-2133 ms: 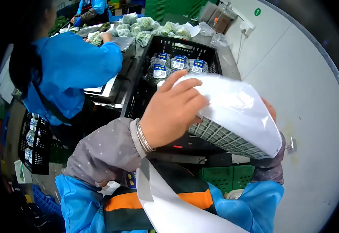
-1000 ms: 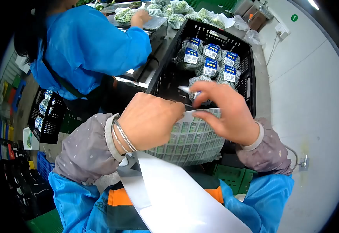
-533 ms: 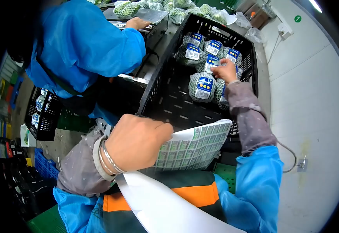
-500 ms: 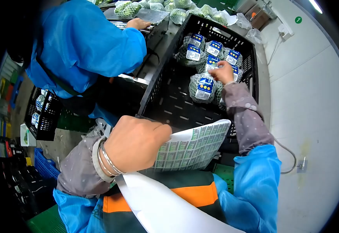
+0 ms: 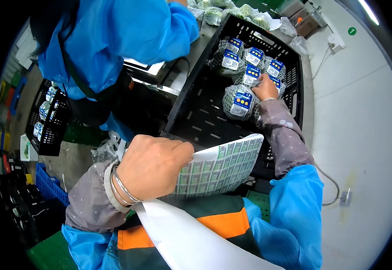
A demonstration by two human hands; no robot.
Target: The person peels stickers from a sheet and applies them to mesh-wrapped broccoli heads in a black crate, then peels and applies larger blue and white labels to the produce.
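Pack (image 5: pixel 239 102) lies just left of the right hand (image 5: pixel 265 88), the nearer, whose hold I cannot tell; left hand (image 5: pixel 153 166) pinches sheet (image 5: pixel 218 170).

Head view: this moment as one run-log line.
left hand: gripping label sheet | right hand: at netted packs in black crate | right grasp: unclear

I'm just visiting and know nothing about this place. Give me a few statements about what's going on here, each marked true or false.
1. The left hand grips a sheet of small printed stickers. True.
2. A number 5 is posted nearby. False: the green circle on the white wall shows a 1.
3. The right hand is inside the black crate, by mesh-wrapped produce. True.
4. The tags there are red. False: the labels are blue and white.
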